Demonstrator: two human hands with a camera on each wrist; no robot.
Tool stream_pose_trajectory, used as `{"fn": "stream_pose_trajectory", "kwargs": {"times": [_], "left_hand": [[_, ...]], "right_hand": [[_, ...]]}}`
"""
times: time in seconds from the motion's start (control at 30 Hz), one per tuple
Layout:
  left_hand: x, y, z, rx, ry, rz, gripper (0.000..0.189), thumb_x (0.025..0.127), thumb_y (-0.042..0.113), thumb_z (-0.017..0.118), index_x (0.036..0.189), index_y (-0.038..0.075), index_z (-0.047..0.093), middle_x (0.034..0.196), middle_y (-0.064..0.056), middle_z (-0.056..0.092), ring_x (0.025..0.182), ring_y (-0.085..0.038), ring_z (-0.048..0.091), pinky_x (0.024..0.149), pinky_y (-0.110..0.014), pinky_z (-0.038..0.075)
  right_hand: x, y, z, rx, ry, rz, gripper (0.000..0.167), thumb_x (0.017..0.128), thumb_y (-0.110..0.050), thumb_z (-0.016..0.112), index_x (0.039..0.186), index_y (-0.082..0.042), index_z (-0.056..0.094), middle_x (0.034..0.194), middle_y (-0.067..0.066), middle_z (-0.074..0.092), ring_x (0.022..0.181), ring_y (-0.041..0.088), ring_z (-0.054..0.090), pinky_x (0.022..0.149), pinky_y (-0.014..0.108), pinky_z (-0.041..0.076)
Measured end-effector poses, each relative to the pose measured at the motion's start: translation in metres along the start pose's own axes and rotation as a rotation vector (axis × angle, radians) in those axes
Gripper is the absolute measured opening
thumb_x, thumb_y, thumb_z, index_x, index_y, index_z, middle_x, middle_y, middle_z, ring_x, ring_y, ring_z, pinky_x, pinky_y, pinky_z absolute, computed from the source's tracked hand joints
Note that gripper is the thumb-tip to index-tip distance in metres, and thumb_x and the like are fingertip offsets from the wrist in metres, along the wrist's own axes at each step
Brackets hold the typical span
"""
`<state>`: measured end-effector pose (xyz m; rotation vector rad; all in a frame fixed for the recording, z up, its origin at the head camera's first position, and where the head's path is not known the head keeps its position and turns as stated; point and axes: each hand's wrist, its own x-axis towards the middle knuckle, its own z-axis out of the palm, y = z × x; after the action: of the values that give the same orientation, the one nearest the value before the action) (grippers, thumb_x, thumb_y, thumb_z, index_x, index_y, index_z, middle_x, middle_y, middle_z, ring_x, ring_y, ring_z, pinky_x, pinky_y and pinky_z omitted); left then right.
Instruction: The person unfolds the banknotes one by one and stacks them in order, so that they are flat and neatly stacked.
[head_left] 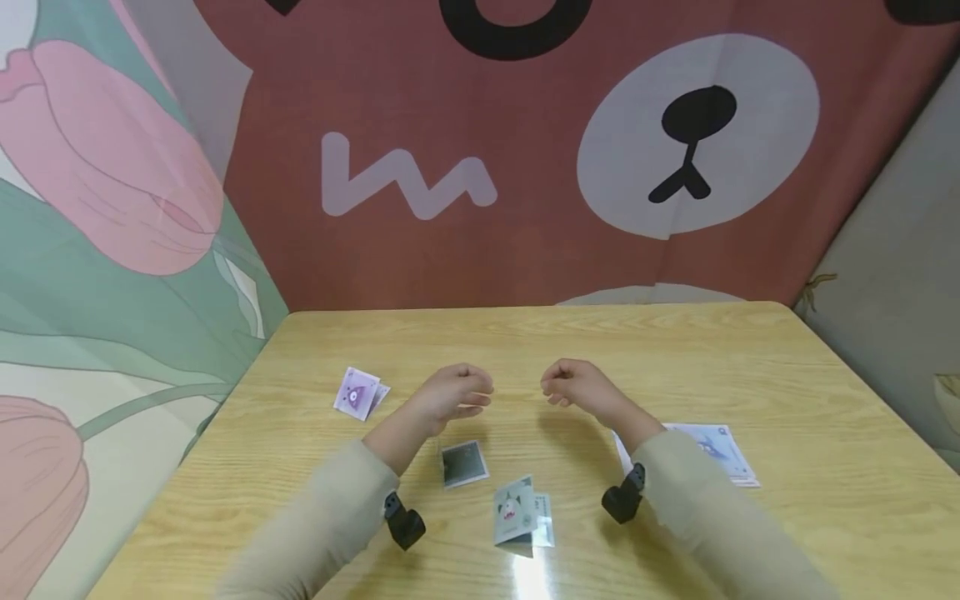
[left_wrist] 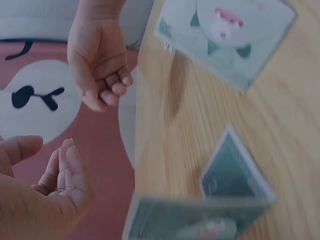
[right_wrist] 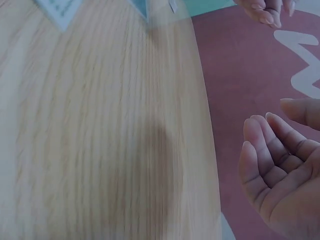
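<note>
Overlapping bluish papers [head_left: 720, 450], the right sleeve [head_left: 708, 504] hides their middle.

Left grip [head_left: 454, 392], right grip [head_left: 583, 388], raised apart, fingers [right_wrist: 258, 140] loosely curled, forearms [head_left: 322, 508] extended

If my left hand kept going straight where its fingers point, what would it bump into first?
Probably your right hand: in the head view, the left hand's fingers point across the gap toward it. Their heights are hard to compare, though.
</note>
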<state>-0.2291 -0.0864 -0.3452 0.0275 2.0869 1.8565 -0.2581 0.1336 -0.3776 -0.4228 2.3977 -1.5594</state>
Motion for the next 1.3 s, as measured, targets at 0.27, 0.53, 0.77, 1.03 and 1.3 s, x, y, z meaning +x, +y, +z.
{"fn": "stream_pose_trajectory", "kwargs": {"times": [0.27, 0.53, 0.77, 1.03, 1.3], "left_hand": [[-0.008, -0.002, -0.032, 0.014, 0.064, -0.015, 0.015, 0.081, 0.007, 0.052, 0.093, -0.001, 0.05, 0.094, -0.009, 0.052, 0.087, -0.024, 0.053, 0.081, -0.036, 0.044], [-0.014, -0.003, -0.06, 0.036, 0.096, 0.004, 0.019, 0.085, 0.011, 0.048, 0.097, -0.003, 0.049, 0.097, -0.011, 0.052, 0.086, -0.022, 0.053, 0.083, -0.037, 0.043], [-0.021, -0.008, -0.087, 0.059, 0.099, 0.024, 0.026, 0.088, 0.015, 0.045, 0.104, -0.006, 0.045, 0.105, -0.014, 0.048, 0.1, -0.032, 0.047, 0.09, -0.043, 0.037], [-0.028, -0.018, -0.119, 0.116, 0.15, 0.021, 0.034, 0.089, 0.016, 0.042, 0.111, -0.009, 0.04, 0.112, -0.021, 0.046, 0.105, -0.036, 0.044, 0.088, -0.039, 0.04], [-0.031, -0.027, -0.144, 0.108, 0.226, -0.011, 0.034, 0.089, 0.014, 0.041, 0.112, -0.01, 0.037, 0.103, -0.017, 0.051, 0.093, -0.022, 0.052, 0.088, -0.038, 0.039]], "right_hand": [[0.018, -0.011, 0.018, 0.042, -0.022, 0.018, 0.023, 0.086, -0.016, 0.049, 0.099, 0.004, 0.053, 0.087, 0.011, 0.056, 0.078, 0.024, 0.057, 0.072, 0.04, 0.046], [0.034, -0.028, 0.035, 0.061, -0.053, 0.021, 0.021, 0.087, -0.015, 0.049, 0.098, 0.002, 0.053, 0.088, 0.011, 0.057, 0.077, 0.021, 0.057, 0.074, 0.041, 0.046], [0.046, -0.047, 0.05, 0.076, -0.098, 0.007, 0.022, 0.088, -0.013, 0.047, 0.099, 0.005, 0.053, 0.087, 0.013, 0.057, 0.077, 0.023, 0.058, 0.074, 0.04, 0.047], [0.061, -0.055, 0.068, 0.091, -0.116, 0.018, 0.018, 0.087, -0.013, 0.049, 0.095, 0.002, 0.055, 0.084, 0.011, 0.058, 0.075, 0.022, 0.058, 0.074, 0.041, 0.047], [0.071, -0.059, 0.082, 0.124, -0.146, 0.039, 0.017, 0.086, -0.011, 0.05, 0.095, 0.002, 0.055, 0.088, 0.014, 0.059, 0.075, 0.023, 0.058, 0.074, 0.039, 0.048]]}}
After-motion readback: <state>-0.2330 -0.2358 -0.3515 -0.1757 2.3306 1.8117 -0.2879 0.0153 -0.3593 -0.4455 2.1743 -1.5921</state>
